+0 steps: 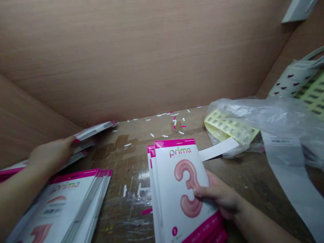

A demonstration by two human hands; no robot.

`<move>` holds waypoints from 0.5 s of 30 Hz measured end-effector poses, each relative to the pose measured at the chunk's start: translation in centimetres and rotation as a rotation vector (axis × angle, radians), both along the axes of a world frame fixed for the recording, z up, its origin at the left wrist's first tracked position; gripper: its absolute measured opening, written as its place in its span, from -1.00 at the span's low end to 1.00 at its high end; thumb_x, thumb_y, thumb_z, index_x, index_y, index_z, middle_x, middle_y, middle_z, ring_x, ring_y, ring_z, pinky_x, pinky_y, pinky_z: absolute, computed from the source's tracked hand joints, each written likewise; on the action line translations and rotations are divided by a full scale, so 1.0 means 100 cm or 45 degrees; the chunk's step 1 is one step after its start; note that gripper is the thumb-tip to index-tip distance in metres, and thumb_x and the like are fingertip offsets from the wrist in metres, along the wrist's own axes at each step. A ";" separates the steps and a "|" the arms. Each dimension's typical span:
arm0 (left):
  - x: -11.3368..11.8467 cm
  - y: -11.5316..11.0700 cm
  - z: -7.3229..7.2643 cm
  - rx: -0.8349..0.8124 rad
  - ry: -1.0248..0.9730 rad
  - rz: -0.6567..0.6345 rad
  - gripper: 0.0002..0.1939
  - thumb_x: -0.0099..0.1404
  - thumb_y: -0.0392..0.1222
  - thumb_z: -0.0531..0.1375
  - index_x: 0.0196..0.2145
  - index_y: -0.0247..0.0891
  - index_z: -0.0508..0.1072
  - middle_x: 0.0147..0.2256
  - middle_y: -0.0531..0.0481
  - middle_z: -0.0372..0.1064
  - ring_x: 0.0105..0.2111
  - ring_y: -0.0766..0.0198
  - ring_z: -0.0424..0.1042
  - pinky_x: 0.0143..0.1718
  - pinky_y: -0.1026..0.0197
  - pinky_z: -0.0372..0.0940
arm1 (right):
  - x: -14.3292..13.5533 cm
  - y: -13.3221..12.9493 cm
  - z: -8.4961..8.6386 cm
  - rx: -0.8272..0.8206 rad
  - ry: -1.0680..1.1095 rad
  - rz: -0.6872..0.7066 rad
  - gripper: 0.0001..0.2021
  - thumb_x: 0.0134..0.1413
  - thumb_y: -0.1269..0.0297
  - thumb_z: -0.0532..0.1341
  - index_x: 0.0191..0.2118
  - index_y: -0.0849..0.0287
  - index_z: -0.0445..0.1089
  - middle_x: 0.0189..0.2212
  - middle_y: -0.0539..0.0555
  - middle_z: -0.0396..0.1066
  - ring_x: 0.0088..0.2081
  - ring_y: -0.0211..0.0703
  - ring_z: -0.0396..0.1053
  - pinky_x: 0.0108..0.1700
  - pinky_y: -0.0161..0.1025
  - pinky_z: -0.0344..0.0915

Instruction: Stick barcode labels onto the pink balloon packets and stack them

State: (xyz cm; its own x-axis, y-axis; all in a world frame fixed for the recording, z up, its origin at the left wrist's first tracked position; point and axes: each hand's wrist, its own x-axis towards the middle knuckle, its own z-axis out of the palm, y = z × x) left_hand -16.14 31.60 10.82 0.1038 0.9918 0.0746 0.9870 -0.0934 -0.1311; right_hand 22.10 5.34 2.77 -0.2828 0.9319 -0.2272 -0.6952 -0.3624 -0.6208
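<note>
My right hand [220, 194] grips a few white and pink packets [168, 189] at their right edge, thumb on the front; the top one reads "prima" and shows a pink number 3. At the left, my left hand [54, 152] is closed on the end of a thin stack of similar packets [95, 131], seen edge-on. Below that hand lies a fanned pile of "prima" packets [73, 202]. More packets [12, 172] lie at the far left, partly hidden by my left arm.
Yellow label sheets [227, 125] sit in a clear plastic bag [273, 111] at the right. A white paper strip [291, 168] hangs beside it. A heart-patterned container [291, 81] stands at the right wall. White and pink scraps dot the taped surface [121, 155] before a wooden panel [152, 60].
</note>
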 end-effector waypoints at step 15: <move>0.080 -0.134 -0.029 -0.015 -0.722 -0.652 -0.62 0.23 -0.12 0.03 -0.02 -0.16 0.42 -0.03 0.00 0.41 -0.04 0.16 0.39 0.04 0.15 0.24 | 0.053 -0.011 -0.015 -0.187 -0.187 -0.241 -0.75 -0.14 0.23 0.35 -0.25 -0.02 0.41 -0.50 0.02 0.48 -0.50 -0.08 0.44 -0.42 -0.17 0.42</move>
